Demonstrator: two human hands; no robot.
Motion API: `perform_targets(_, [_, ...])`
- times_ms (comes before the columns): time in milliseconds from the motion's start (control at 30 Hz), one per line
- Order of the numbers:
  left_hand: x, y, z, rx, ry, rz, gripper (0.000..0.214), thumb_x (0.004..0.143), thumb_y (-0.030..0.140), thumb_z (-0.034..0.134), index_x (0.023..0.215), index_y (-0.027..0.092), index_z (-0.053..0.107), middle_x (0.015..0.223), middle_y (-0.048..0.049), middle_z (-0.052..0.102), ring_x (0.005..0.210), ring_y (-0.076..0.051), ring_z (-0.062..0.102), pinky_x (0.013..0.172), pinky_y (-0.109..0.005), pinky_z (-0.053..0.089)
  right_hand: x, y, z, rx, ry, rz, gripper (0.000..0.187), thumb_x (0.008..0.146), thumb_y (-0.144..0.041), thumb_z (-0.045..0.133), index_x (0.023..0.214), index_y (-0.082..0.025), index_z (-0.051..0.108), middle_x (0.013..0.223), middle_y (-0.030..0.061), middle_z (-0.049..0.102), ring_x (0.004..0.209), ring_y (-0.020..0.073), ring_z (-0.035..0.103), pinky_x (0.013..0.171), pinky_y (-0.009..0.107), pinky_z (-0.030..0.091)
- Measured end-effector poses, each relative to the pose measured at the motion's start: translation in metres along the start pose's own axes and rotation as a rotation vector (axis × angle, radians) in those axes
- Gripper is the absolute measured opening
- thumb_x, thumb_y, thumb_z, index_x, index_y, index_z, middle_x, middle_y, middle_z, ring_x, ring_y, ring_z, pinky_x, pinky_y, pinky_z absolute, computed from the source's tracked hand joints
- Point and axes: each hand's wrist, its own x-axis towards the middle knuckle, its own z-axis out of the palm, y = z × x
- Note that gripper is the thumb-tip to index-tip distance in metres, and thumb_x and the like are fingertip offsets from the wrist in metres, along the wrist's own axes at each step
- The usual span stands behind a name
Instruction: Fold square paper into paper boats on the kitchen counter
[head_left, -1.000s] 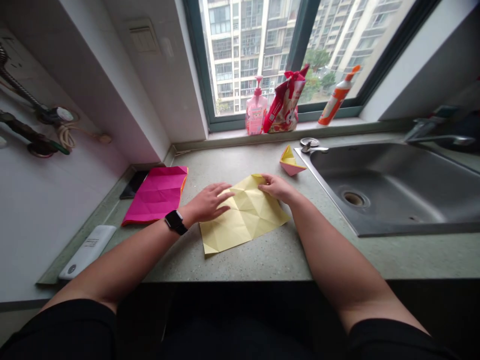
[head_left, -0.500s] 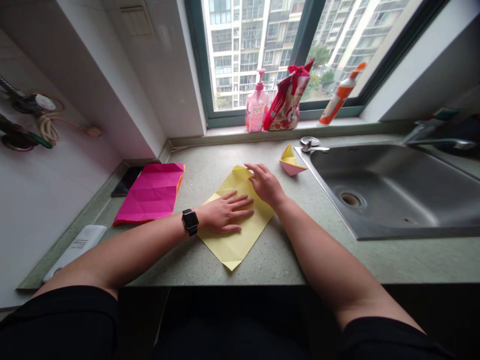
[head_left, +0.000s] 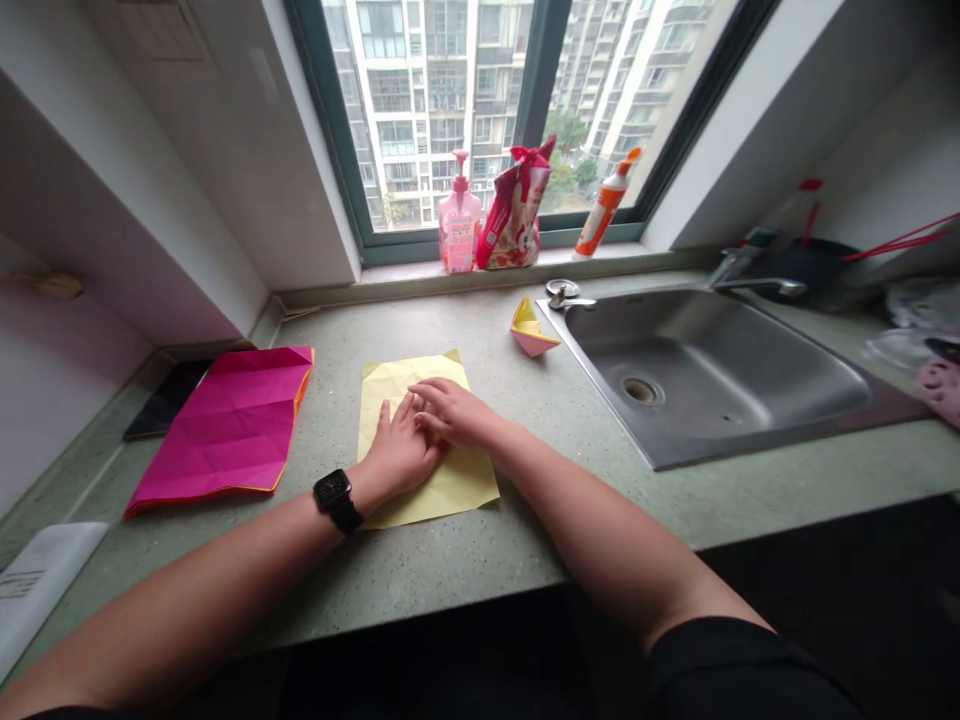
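A creased sheet of yellow paper (head_left: 390, 385) lies on the counter, its far corner slightly raised. Flat on its middle rests my left hand (head_left: 397, 450), fingers spread, with a black watch (head_left: 331, 490) on the wrist. My right hand (head_left: 454, 410) reaches in from the right and lies partly over the left fingertips, its own fingers stretched out. Neither hand grips anything. A folded paper boat (head_left: 534, 330), pink outside and yellow inside, sits beyond the right hand near the sink. To the left is a stack of magenta and orange paper (head_left: 232, 420), with fold lines across the top sheet.
At the right is a steel sink (head_left: 720, 370). A dark flat object (head_left: 161, 400) lies partly under the magenta stack, and a white object (head_left: 49, 580) is nearer left. On the sill stand a pink pump bottle (head_left: 459, 225), a red bag (head_left: 517, 210) and an orange-and-white bottle (head_left: 602, 212).
The yellow sheet has turned from a diamond position to nearly square with the counter. My right hand has moved from its far edge onto my left hand. The view has swung right.
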Motion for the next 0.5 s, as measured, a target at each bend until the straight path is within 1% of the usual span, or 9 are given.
perform_targets(67, [-0.001,-0.001,-0.003,-0.01,-0.017,-0.014,0.066,0.11,0.039,0.045,0.173,0.021,0.036,0.178,-0.021,0.035,0.167,-0.046,0.025,0.131,-0.08,0.015,0.0,0.002,0.006,0.006,-0.046,0.026,0.049,0.106,-0.041,0.066,0.153,-0.026,0.062,0.158,0.0139,0.062,0.148,0.0311,0.055,0.128,0.053,0.041])
perform_targets(133, [-0.003,-0.006,-0.006,-0.017,-0.03,-0.017,0.067,0.11,0.039,0.044,0.173,0.019,0.036,0.178,-0.0212,0.035,0.167,-0.043,0.028,0.133,-0.074,0.021,-0.001,0.003,0.01,-0.007,-0.064,0.044,0.051,0.108,-0.046,0.063,0.154,-0.025,0.062,0.162,0.0148,0.059,0.152,0.0324,0.052,0.13,0.054,0.037])
perform_targets(233, [-0.005,-0.02,-0.008,0.007,-0.037,-0.028,0.071,0.109,0.042,0.043,0.174,0.015,0.032,0.179,-0.0213,0.032,0.168,-0.04,0.029,0.134,-0.065,0.027,-0.003,0.003,0.015,-0.046,-0.074,0.063,0.059,0.109,-0.054,0.058,0.161,-0.026,0.055,0.17,0.0133,0.052,0.16,0.0334,0.044,0.134,0.057,0.03])
perform_targets(300, [-0.005,-0.032,-0.008,0.047,-0.046,-0.032,0.073,0.108,0.04,0.043,0.175,0.014,0.029,0.18,-0.0203,0.03,0.168,-0.039,0.027,0.135,-0.064,0.025,-0.005,0.002,0.019,-0.078,-0.083,0.076,0.068,0.11,-0.058,0.054,0.168,-0.025,0.046,0.174,0.0126,0.046,0.164,0.0328,0.038,0.136,0.056,0.026])
perform_targets(400, [0.002,-0.051,-0.009,0.097,-0.055,-0.044,0.069,0.109,0.037,0.04,0.174,0.015,0.032,0.182,-0.0177,0.027,0.17,-0.038,0.024,0.137,-0.062,0.02,-0.007,-0.001,0.024,-0.141,-0.098,0.087,0.078,0.11,-0.063,0.051,0.173,-0.02,0.036,0.178,0.0145,0.038,0.167,0.0327,0.03,0.138,0.053,0.022])
perform_targets(500, [0.017,-0.065,-0.014,0.116,-0.047,-0.108,0.065,0.113,0.04,0.033,0.173,0.016,0.035,0.182,-0.0163,0.026,0.17,-0.037,0.023,0.137,-0.059,0.022,-0.009,-0.004,0.025,-0.209,-0.109,0.082,0.082,0.109,-0.065,0.051,0.176,-0.022,0.029,0.18,0.0132,0.034,0.169,0.0321,0.027,0.139,0.053,0.019])
